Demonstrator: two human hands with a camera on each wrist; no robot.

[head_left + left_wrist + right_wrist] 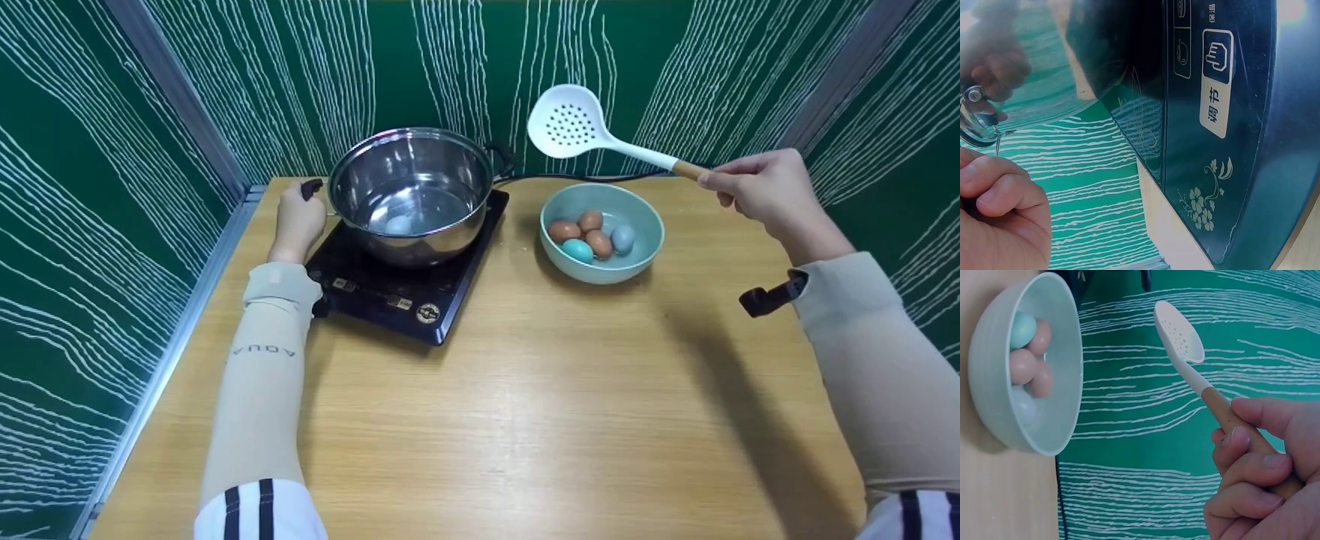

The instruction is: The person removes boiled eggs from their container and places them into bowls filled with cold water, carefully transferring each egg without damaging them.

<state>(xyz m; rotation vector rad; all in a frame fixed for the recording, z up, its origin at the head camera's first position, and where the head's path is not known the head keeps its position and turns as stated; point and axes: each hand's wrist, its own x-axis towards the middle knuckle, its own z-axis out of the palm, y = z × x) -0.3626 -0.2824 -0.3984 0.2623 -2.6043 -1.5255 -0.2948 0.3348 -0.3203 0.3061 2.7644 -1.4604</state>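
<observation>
My left hand (298, 221) grips the black side handle (311, 187) of a steel pot (420, 244); its curled fingers (1013, 194) show in the left wrist view. Clear liquid seems to lie in the pot, with a pale spot at the bottom that I cannot make out. By its wooden handle (1230, 417), my right hand (769, 191) holds a white skimmer (566, 120), raised above and behind a mint-green bowl (600, 274). Inside the bowl rest several eggs: brown ones (564, 231), a turquoise one (577, 250) and a pale blue one (622, 239).
The pot stands on a black induction cooker (375, 300) at the table's back left. A black cord (585, 178) runs along the back edge of the wooden table (525, 420). Green, white-streaked panels (427, 67) enclose the back and sides.
</observation>
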